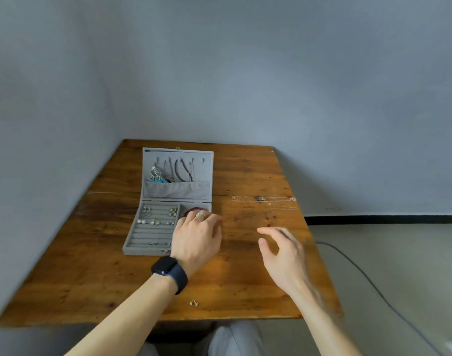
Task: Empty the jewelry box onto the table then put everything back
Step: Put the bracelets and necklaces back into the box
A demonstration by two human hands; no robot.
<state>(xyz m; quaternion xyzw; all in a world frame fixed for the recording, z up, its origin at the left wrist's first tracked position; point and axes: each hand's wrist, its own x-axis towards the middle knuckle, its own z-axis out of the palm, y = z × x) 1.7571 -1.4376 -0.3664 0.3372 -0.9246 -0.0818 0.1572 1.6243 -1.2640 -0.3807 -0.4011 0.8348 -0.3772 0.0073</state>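
A grey jewelry box (132,240) lies open on the wooden table (91,278), its lid (177,191) flat behind with necklaces (184,170) hung on hooks. Earrings (155,222) sit in the ring rows on the left. A red bead bracelet (194,209) lies in the right compartment. My left hand (196,240) reaches over that compartment, fingertips curled down at the bracelet; whether it grips is hidden. My right hand (281,255) hovers blurred over the table to the right, fingers relaxed and holding nothing. Two thin chains (263,199) lie on the table at the right.
A small pair of gold ear studs (193,302) lies near the table's front edge. The table stands in a corner of grey walls. A cable (361,273) runs across the floor on the right. My knees show below the front edge.
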